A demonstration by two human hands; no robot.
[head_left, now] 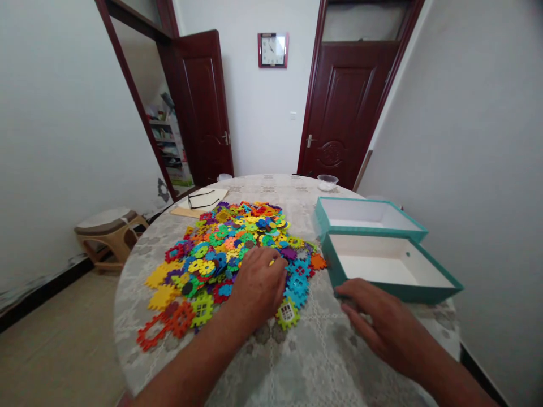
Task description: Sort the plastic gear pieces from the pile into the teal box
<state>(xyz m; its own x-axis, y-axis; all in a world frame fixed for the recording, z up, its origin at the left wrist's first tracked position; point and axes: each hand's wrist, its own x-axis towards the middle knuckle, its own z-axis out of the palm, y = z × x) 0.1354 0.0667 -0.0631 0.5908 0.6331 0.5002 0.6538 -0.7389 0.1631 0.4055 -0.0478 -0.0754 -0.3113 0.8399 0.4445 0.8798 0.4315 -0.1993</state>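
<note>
My left hand [261, 280] is curled over the near right side of a heap of colourful plastic interlocking pieces [229, 243]. Its fingertips are hidden among them, so anything they hold does not show. Flower-shaped discs make up much of the heap, with square notched tiles around it. A lime window-like tile [288, 314] lies just right of that wrist, and blue tiles [299, 277] lie beyond it. My right hand [377, 319] is by the front left corner of the nearer teal box [394, 288], thumb and forefinger apart. Whether it touches the box is unclear.
A second teal box [373, 230] stands behind the nearer one. Eyeglasses [203, 199] rest on paper [216, 195] at the far left of the round table. A clear bowl [328, 182] is at the far edge. A wooden stool [110, 237] stands left on the floor.
</note>
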